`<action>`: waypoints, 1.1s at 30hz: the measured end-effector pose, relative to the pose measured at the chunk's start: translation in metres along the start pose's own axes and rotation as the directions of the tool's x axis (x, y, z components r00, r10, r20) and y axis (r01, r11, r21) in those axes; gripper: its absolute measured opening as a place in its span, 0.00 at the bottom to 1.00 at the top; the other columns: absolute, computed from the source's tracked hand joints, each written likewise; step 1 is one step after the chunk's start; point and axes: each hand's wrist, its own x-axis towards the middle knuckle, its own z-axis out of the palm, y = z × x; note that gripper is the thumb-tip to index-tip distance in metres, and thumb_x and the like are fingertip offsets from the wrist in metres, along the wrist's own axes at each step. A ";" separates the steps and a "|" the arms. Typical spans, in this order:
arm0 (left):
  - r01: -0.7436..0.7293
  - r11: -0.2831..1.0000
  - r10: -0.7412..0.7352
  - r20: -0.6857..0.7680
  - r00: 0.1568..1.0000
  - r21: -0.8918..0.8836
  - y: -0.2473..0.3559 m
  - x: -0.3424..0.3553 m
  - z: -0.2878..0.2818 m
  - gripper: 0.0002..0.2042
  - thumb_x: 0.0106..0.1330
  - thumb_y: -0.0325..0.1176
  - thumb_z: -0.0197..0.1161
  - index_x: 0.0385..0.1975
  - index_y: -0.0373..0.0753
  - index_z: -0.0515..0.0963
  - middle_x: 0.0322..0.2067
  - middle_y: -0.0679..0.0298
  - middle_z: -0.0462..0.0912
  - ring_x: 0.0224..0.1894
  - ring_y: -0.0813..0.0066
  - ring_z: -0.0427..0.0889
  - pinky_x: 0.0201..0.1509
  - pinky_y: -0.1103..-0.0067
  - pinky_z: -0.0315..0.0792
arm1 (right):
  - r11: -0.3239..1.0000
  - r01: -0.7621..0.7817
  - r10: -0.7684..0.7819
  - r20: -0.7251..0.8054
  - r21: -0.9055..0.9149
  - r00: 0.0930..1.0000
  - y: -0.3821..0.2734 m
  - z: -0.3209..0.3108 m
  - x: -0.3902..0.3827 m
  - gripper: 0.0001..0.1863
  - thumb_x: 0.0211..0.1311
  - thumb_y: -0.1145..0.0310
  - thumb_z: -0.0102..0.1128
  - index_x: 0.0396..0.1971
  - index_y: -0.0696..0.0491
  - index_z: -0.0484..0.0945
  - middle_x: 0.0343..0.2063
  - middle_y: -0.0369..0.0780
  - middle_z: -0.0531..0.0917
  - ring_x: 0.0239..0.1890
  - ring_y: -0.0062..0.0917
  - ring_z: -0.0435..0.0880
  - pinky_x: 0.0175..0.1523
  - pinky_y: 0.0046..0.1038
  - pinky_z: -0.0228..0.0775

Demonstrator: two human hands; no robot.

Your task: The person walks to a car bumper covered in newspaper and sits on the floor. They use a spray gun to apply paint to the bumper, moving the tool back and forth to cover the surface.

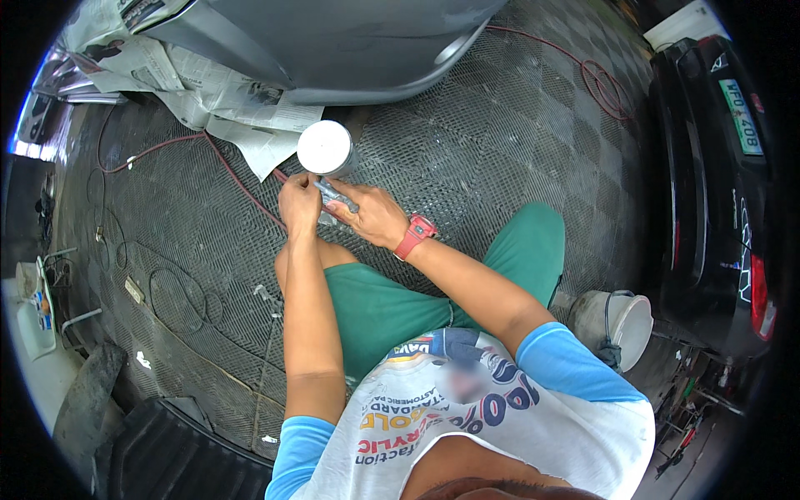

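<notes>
A metal spray gun (337, 197) with a white cylindrical cup (325, 146) is held in front of me, above my bent legs. My right hand (375, 217), with a red watch on the wrist, is closed round the gun's body. My left hand (298, 200) has its fingers pressed together at the gun's left side, just below the cup; exactly which part they grip is hidden. A red hose (250, 190) runs behind my left hand.
A grey bumper (358, 46) with newspaper masking (196, 92) lies ahead. A black car (700, 208) and a grey bucket (625, 329) are on the right. Cables and a power strip (134, 291) lie on the checkered mat (433, 133). A dark ribbed piece (158, 450) is lower left.
</notes>
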 end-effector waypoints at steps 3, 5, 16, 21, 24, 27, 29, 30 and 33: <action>-0.023 1.000 0.023 -0.018 1.000 -0.006 -0.001 -0.001 0.004 0.16 0.70 0.42 0.64 0.41 0.33 0.89 0.36 0.43 0.89 0.43 0.44 0.89 0.49 0.61 0.79 | 1.000 0.006 -0.006 -0.032 0.004 0.999 0.003 0.001 -0.002 0.32 0.76 0.44 0.55 0.65 0.56 0.78 0.46 0.54 0.88 0.46 0.54 0.87 0.52 0.49 0.79; -0.038 0.999 0.038 -0.023 0.999 0.002 -0.002 0.000 0.006 0.16 0.70 0.42 0.65 0.41 0.33 0.89 0.36 0.42 0.89 0.43 0.44 0.89 0.49 0.61 0.79 | 1.000 -0.008 0.009 -0.030 0.022 1.000 0.004 0.001 -0.003 0.32 0.76 0.44 0.55 0.65 0.57 0.78 0.46 0.54 0.88 0.46 0.54 0.86 0.52 0.49 0.78; -0.128 0.992 0.129 -0.048 0.991 0.014 0.007 0.001 0.014 0.16 0.70 0.42 0.65 0.40 0.32 0.89 0.37 0.43 0.89 0.43 0.45 0.89 0.49 0.62 0.79 | 0.998 -0.036 0.040 -0.071 0.056 0.997 0.003 -0.010 -0.008 0.33 0.76 0.43 0.55 0.64 0.57 0.78 0.44 0.54 0.88 0.45 0.54 0.86 0.50 0.49 0.78; -0.202 0.979 0.202 -0.069 0.977 0.003 0.004 0.004 0.017 0.17 0.71 0.41 0.64 0.38 0.32 0.89 0.35 0.43 0.89 0.41 0.46 0.90 0.47 0.62 0.78 | 0.998 -0.035 0.040 -0.101 0.049 0.994 0.006 -0.009 -0.008 0.32 0.76 0.44 0.55 0.65 0.54 0.78 0.44 0.53 0.89 0.45 0.53 0.87 0.50 0.49 0.79; -0.172 0.984 0.170 -0.045 0.984 -0.040 0.004 0.005 0.018 0.18 0.71 0.42 0.64 0.35 0.29 0.87 0.34 0.46 0.89 0.36 0.47 0.89 0.43 0.61 0.77 | 0.996 -0.053 0.058 -0.076 0.068 0.995 0.005 -0.011 -0.007 0.32 0.76 0.43 0.54 0.68 0.51 0.77 0.45 0.54 0.88 0.45 0.54 0.86 0.51 0.49 0.78; -0.115 0.991 0.115 0.000 0.993 -0.067 0.004 0.004 0.016 0.18 0.72 0.43 0.64 0.36 0.30 0.88 0.37 0.48 0.89 0.38 0.48 0.89 0.45 0.62 0.77 | 0.995 -0.057 0.063 -0.074 0.087 0.995 0.001 -0.014 -0.008 0.32 0.76 0.44 0.55 0.66 0.54 0.78 0.45 0.55 0.88 0.46 0.55 0.86 0.52 0.50 0.78; -0.129 0.989 0.128 -0.018 0.992 -0.073 0.000 0.005 0.016 0.18 0.72 0.43 0.63 0.37 0.31 0.88 0.39 0.48 0.89 0.40 0.47 0.89 0.47 0.62 0.77 | 0.994 -0.045 0.053 -0.080 0.098 0.995 -0.001 -0.013 -0.008 0.32 0.76 0.45 0.55 0.64 0.56 0.79 0.46 0.56 0.88 0.46 0.55 0.86 0.52 0.50 0.78; -0.148 0.988 0.147 -0.029 0.989 -0.038 0.004 0.003 0.014 0.18 0.71 0.43 0.63 0.39 0.31 0.88 0.41 0.47 0.89 0.43 0.45 0.89 0.49 0.62 0.77 | 0.994 -0.034 0.044 -0.092 0.104 0.995 0.001 -0.012 -0.008 0.32 0.76 0.45 0.55 0.64 0.56 0.79 0.46 0.56 0.88 0.46 0.55 0.86 0.52 0.50 0.78; -0.145 0.989 0.145 -0.025 0.989 0.019 0.006 0.003 0.015 0.18 0.71 0.44 0.63 0.40 0.32 0.88 0.43 0.46 0.89 0.45 0.43 0.88 0.51 0.61 0.78 | 0.991 -0.012 0.027 -0.115 0.135 0.993 0.009 -0.005 -0.005 0.32 0.76 0.44 0.55 0.63 0.56 0.80 0.44 0.56 0.88 0.45 0.56 0.86 0.51 0.50 0.78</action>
